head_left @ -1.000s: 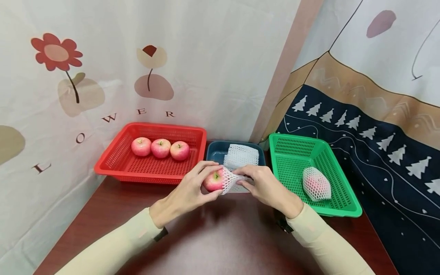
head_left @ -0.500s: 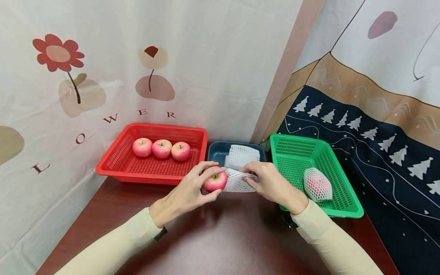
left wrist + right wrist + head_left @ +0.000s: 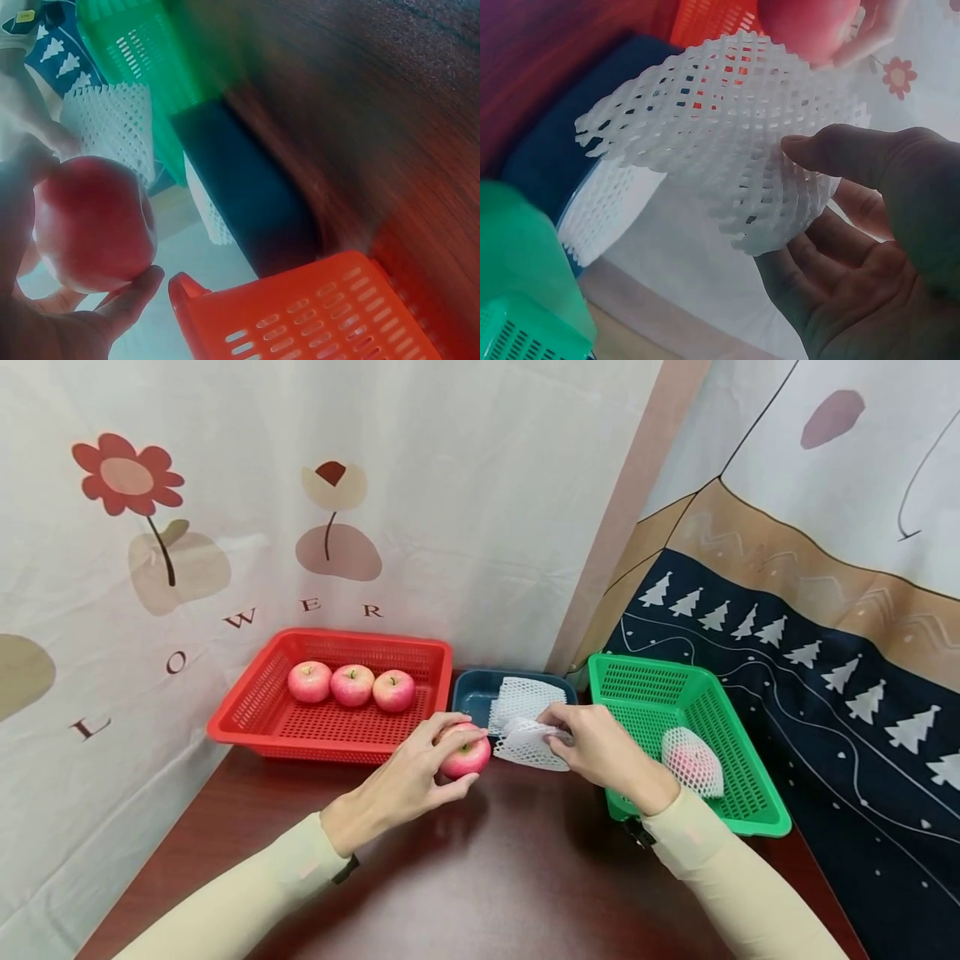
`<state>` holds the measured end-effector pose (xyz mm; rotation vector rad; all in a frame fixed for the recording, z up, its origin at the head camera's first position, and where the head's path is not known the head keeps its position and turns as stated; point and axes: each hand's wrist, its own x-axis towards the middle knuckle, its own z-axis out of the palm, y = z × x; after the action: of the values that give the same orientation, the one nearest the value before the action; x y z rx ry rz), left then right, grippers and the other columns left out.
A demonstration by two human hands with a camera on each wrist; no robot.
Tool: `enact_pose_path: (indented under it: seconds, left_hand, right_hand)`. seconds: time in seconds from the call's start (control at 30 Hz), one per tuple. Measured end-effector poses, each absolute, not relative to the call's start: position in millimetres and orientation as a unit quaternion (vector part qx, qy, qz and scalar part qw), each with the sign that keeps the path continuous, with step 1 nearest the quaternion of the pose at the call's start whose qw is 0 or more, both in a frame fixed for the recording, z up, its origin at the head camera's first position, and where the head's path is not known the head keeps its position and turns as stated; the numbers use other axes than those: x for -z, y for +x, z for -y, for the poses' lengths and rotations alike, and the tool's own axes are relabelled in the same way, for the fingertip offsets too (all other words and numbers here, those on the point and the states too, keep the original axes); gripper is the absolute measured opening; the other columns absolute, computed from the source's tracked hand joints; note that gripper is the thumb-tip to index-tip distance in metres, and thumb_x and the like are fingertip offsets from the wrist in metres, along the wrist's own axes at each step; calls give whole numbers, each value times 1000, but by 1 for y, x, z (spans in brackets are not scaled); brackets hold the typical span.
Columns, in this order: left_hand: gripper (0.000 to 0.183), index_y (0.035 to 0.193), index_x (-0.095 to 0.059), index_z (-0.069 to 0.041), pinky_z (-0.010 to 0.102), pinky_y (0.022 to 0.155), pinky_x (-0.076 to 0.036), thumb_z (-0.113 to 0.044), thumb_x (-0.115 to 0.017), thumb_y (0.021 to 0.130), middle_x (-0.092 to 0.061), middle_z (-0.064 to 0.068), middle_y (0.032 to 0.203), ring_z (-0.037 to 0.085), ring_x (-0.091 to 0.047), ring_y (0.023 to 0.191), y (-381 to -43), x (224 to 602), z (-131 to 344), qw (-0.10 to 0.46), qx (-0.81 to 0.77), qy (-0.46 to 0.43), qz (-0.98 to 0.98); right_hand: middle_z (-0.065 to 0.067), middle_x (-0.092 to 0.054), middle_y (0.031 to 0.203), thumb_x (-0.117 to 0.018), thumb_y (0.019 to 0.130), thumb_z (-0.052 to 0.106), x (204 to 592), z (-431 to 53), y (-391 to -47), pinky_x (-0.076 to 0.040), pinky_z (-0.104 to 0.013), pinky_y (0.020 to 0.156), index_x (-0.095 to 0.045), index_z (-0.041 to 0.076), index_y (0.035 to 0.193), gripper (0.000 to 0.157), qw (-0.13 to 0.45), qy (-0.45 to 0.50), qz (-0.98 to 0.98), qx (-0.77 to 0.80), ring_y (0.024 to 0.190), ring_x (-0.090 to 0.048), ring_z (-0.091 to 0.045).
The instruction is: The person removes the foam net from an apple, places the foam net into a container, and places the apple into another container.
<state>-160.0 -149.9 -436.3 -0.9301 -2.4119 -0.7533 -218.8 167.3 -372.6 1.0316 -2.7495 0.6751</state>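
My left hand (image 3: 408, 768) grips a red apple (image 3: 467, 753), its fingers over the top and the thumb below. In the left wrist view that apple (image 3: 94, 225) is bare, with fingertips at its sides. My right hand (image 3: 600, 747) pinches a white foam net sleeve (image 3: 528, 745) between thumb and fingers, just right of the apple. The right wrist view shows this foam net (image 3: 712, 127) flattened and flared, the thumb pressing on its face. Apple and net are apart in the head view. Behind them, more foam nets (image 3: 528, 695) lie in a dark blue tray (image 3: 472, 687).
A red basket (image 3: 330, 747) with three bare apples (image 3: 352, 685) stands at the back left. To the right is a green basket (image 3: 626, 681) holding one net-wrapped apple (image 3: 692, 762). Both stand on the dark brown table (image 3: 480, 877), against a printed curtain (image 3: 465, 510).
The foam net was over the apple's right side a second ago; it has come off. My right hand has moved slightly right with the net. The apple stays in my left hand.
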Motion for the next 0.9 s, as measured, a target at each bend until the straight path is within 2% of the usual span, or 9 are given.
enact_pose_path:
  seconds: [0.2,0.33,0.43,0.6,0.73,0.9]
  left_hand:
    - [63,154,-72,-18,46,112,-67,-25,-95,96,-66,15,154,29,-67,140,-159,438,149,231,271,-340,870]
    - [63,154,-72,-18,42,108,-69,-25,-95,96,-65,14,154,27,-68,139,-159,437,149,230,274,-340,870]
    - [63,155,-71,-19,41,107,-70,-25,-95,96,-65,14,155,27,-67,140,-158,437,148,224,278,-337,871]
    - [61,154,-71,-19,42,113,-67,-25,-93,98,-64,13,156,27,-66,143,-157,438,148,211,278,-333,876]
    - [61,155,-71,-18,43,117,-65,-26,-93,99,-63,12,158,28,-65,145,-156,439,147,204,275,-330,879]
    - [63,155,-71,-15,46,116,-66,-25,-95,97,-63,14,160,31,-65,146,-154,439,146,208,273,-333,878]
  right_hand:
    - [-12,-89,108,-89,102,6,368,-171,-227,-74,-43,87,-84,9,120,19,67,327,918,-214,80,-76,-12]
    - [-14,-89,107,-87,103,7,360,-171,-234,-74,-45,86,-83,7,120,18,75,319,921,-209,75,-73,-14]
    - [-16,-89,108,-87,103,8,356,-170,-240,-73,-47,88,-83,6,121,19,81,313,923,-208,79,-76,-18]
    - [-18,-89,112,-86,104,9,354,-169,-252,-72,-48,86,-83,5,125,21,95,311,925,-197,85,-81,-24]
    - [-17,-89,111,-84,105,10,352,-165,-261,-70,-45,80,-85,4,126,22,103,306,926,-196,80,-76,-22]
    - [-15,-89,105,-83,105,10,350,-158,-271,-60,-37,70,-88,5,121,18,115,299,926,-199,71,-66,-19]
